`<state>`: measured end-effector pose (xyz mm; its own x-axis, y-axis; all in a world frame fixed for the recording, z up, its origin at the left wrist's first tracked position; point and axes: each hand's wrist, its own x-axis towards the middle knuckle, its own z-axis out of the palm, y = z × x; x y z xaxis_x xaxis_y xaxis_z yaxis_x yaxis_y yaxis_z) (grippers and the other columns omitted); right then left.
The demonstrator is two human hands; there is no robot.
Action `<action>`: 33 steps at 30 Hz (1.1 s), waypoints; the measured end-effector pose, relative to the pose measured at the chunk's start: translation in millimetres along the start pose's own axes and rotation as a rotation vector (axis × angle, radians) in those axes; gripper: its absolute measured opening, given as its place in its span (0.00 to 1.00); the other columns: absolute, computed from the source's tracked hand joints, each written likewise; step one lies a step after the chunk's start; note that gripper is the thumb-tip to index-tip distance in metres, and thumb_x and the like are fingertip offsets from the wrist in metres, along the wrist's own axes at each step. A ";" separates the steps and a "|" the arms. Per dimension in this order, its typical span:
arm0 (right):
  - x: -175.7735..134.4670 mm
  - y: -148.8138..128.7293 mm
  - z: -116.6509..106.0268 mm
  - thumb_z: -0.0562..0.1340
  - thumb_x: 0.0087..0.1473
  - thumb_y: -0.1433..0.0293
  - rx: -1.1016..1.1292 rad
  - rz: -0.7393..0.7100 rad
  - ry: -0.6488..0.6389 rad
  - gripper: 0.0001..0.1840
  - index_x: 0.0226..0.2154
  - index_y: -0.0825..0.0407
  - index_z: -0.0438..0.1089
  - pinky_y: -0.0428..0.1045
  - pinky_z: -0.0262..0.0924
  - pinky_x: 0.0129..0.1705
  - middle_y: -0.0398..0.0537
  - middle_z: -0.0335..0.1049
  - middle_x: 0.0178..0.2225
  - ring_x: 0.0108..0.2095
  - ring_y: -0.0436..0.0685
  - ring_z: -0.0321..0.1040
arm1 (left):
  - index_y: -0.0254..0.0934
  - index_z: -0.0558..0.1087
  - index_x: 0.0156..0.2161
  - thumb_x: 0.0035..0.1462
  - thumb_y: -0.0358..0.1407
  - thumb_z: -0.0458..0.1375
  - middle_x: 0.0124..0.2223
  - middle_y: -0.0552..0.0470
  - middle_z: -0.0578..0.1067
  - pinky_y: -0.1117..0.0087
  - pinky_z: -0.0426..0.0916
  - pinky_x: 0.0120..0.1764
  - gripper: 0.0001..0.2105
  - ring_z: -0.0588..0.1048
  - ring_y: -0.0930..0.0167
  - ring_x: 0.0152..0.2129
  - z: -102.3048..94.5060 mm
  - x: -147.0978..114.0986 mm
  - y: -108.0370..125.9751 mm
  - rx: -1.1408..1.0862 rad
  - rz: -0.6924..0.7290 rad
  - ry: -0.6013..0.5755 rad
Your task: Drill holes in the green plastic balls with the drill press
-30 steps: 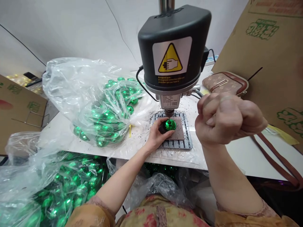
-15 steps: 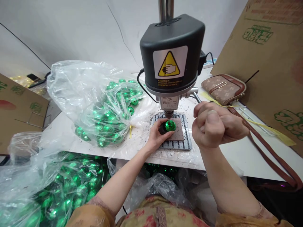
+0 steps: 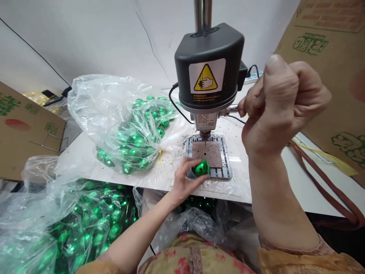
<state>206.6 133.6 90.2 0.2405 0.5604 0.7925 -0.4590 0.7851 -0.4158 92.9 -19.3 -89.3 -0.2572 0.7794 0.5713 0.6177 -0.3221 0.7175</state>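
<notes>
My left hand point(image 3: 181, 179) pinches a shiny green faceted ball point(image 3: 203, 168) between thumb and fingers, over the front edge of the slotted metal base point(image 3: 227, 169). Behind it, a brown board point(image 3: 214, 153) with a small dark hole lies on that base. Above the board hangs the black head of a bench drill press point(image 3: 209, 68), its bit point(image 3: 205, 144) apart from the ball. Raised at the right, my right hand point(image 3: 282, 106) is closed round the feed lever point(image 3: 234, 109), whose end is hidden in the fist.
A tied clear plastic bag point(image 3: 94, 102) of green balls lies left of the drill. Another open bag point(image 3: 85, 228) of them sits below the table edge. Cardboard boxes point(image 3: 313, 87) flank the table. A brown strap point(image 3: 322, 190) lies at right. Dark shavings surround the base.
My left hand has drawn the green ball out from under the bit toward me, uncovering the board's hole. My right hand has risen with the lever.
</notes>
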 end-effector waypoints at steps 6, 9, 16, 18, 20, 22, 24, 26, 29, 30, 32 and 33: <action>-1.1 6.4 -0.8 0.61 0.60 0.74 0.035 -0.044 0.027 0.23 0.20 0.50 0.50 0.45 0.44 0.19 0.31 0.47 0.14 0.15 0.41 0.46 | 0.46 0.80 0.51 0.55 0.54 0.67 0.51 0.41 0.79 0.59 0.77 0.49 0.22 0.80 0.58 0.47 -30.0 -103.2 11.6 0.022 -0.259 -0.547; -2.2 4.5 -1.1 0.60 0.61 0.74 0.010 -0.026 0.016 0.23 0.19 0.50 0.50 0.44 0.44 0.20 0.32 0.48 0.14 0.16 0.40 0.49 | 0.46 0.74 0.59 0.62 0.52 0.59 0.56 0.43 0.78 0.57 0.74 0.55 0.24 0.78 0.58 0.53 -23.9 -133.0 8.8 0.108 -0.660 -0.565; -2.8 3.0 -3.5 0.62 0.59 0.73 0.023 -0.024 0.037 0.22 0.18 0.50 0.55 0.48 0.45 0.19 0.33 0.50 0.13 0.13 0.43 0.49 | 0.39 0.75 0.57 0.61 0.36 0.57 0.51 0.41 0.80 0.59 0.75 0.45 0.19 0.82 0.56 0.42 -32.2 -89.1 32.1 0.463 -0.618 -0.842; -2.2 3.9 -4.2 0.63 0.58 0.73 0.029 -0.014 0.038 0.21 0.18 0.49 0.55 0.49 0.45 0.19 0.33 0.51 0.12 0.13 0.45 0.49 | 0.40 0.78 0.49 0.63 0.32 0.53 0.40 0.46 0.82 0.65 0.74 0.41 0.14 0.81 0.63 0.35 -45.8 -51.4 33.6 0.413 -0.414 -0.746; -2.1 4.2 -4.5 0.62 0.58 0.73 0.032 -0.001 0.031 0.22 0.18 0.49 0.54 0.49 0.46 0.19 0.34 0.52 0.13 0.13 0.44 0.49 | 0.40 0.77 0.50 0.63 0.29 0.52 0.38 0.49 0.81 0.69 0.73 0.39 0.15 0.79 0.68 0.31 -59.4 -3.7 22.0 0.381 -0.243 -0.529; -2.5 4.0 -4.3 0.62 0.59 0.73 0.038 0.001 0.023 0.22 0.18 0.49 0.54 0.48 0.47 0.20 0.34 0.52 0.13 0.13 0.44 0.50 | 0.39 0.76 0.52 0.62 0.27 0.51 0.41 0.46 0.81 0.65 0.73 0.42 0.17 0.78 0.65 0.35 -70.5 49.3 -1.9 0.508 -0.139 -0.346; -3.2 3.5 -3.7 0.61 0.59 0.73 0.040 0.001 0.033 0.22 0.18 0.49 0.54 0.48 0.47 0.20 0.34 0.51 0.13 0.13 0.44 0.50 | 0.36 0.76 0.53 0.59 0.23 0.51 0.46 0.39 0.79 0.59 0.70 0.48 0.20 0.77 0.59 0.43 -77.8 99.1 -31.3 0.735 -0.218 -0.306; -3.9 3.0 -3.1 0.61 0.59 0.74 0.041 0.004 0.041 0.22 0.18 0.49 0.54 0.48 0.46 0.19 0.34 0.50 0.13 0.14 0.44 0.50 | 0.33 0.77 0.49 0.54 0.20 0.53 0.46 0.35 0.78 0.54 0.67 0.51 0.19 0.75 0.53 0.47 -81.4 136.6 -58.1 0.882 -0.370 -0.315; -4.7 2.6 -3.3 0.62 0.59 0.74 0.031 0.010 0.055 0.21 0.18 0.49 0.55 0.49 0.46 0.19 0.34 0.52 0.13 0.14 0.45 0.50 | 0.32 0.76 0.39 0.49 0.19 0.58 0.41 0.32 0.76 0.48 0.64 0.52 0.12 0.72 0.46 0.49 -83.1 162.1 -84.2 0.935 -0.470 -0.317; -4.8 2.8 -3.6 0.62 0.59 0.73 0.023 0.007 0.054 0.21 0.18 0.49 0.55 0.49 0.47 0.19 0.35 0.53 0.13 0.14 0.45 0.51 | 0.32 0.75 0.36 0.48 0.20 0.59 0.41 0.32 0.76 0.46 0.63 0.53 0.11 0.71 0.45 0.50 -83.6 163.9 -89.0 0.942 -0.484 -0.315; -5.0 3.9 -4.5 0.63 0.59 0.71 0.008 -0.001 0.047 0.22 0.18 0.49 0.55 0.49 0.47 0.19 0.35 0.53 0.13 0.14 0.45 0.51 | 0.33 0.74 0.35 0.47 0.20 0.60 0.42 0.33 0.75 0.45 0.61 0.54 0.10 0.70 0.44 0.52 -85.8 162.3 -93.5 0.951 -0.498 -0.304; -5.0 4.8 -5.0 0.63 0.59 0.70 0.004 -0.005 0.045 0.22 0.18 0.50 0.55 0.49 0.47 0.19 0.35 0.53 0.13 0.14 0.45 0.50 | 0.33 0.74 0.36 0.47 0.20 0.60 0.44 0.33 0.74 0.45 0.60 0.55 0.11 0.69 0.44 0.52 -87.6 160.3 -93.7 0.958 -0.500 -0.300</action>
<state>207.5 135.8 82.0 0.2813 0.5681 0.7734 -0.4609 0.7869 -0.4104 -71.3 88.8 -30.0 -0.5265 0.8451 0.0928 0.8454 0.5087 0.1629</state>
